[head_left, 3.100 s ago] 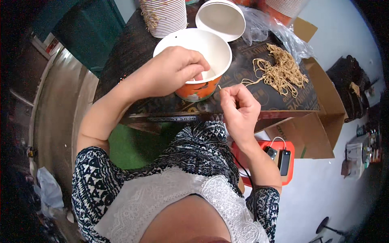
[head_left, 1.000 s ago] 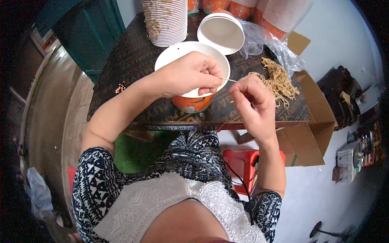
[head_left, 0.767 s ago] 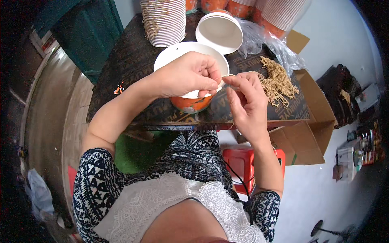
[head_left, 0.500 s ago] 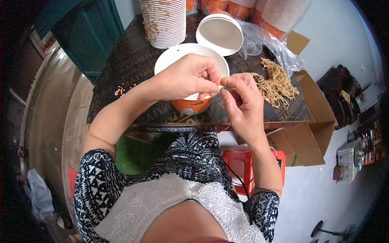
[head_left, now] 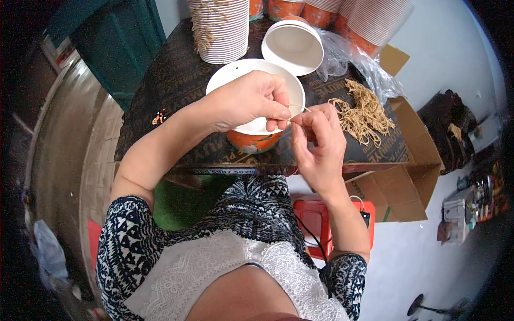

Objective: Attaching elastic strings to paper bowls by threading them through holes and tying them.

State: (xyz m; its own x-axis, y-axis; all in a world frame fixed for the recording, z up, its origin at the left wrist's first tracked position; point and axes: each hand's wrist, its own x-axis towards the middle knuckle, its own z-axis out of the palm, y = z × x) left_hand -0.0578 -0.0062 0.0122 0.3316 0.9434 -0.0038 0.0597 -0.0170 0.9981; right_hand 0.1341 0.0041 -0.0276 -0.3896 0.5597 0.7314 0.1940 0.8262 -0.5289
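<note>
Over the right side of an orange-and-white paper bucket [head_left: 251,140], both my hands meet at a thin tan string [head_left: 297,106]. My left hand [head_left: 256,101] pinches the string between thumb and fingers, its wrist crossing the bucket's rim. From the right, my right hand [head_left: 320,142] pinches the string too, thumb and forefinger close to the left fingertips. A small loop of string stands up between the hands. Whether anything else sits in the pinch is too small to tell. To the right lies a tangled pile of tan strings [head_left: 367,115] on the dark table.
A tall stack of white buckets [head_left: 218,32] with strings hanging on it stands at the back left. Behind are a tipped white bucket [head_left: 293,47] and clear plastic [head_left: 364,64]. Small colored beads [head_left: 159,116] lie at left. A cardboard box [head_left: 399,187] stands right of the table.
My right hand has shifted slightly left and down, and the string loop between the fingers shows wider. My left hand stays nearly in place.
</note>
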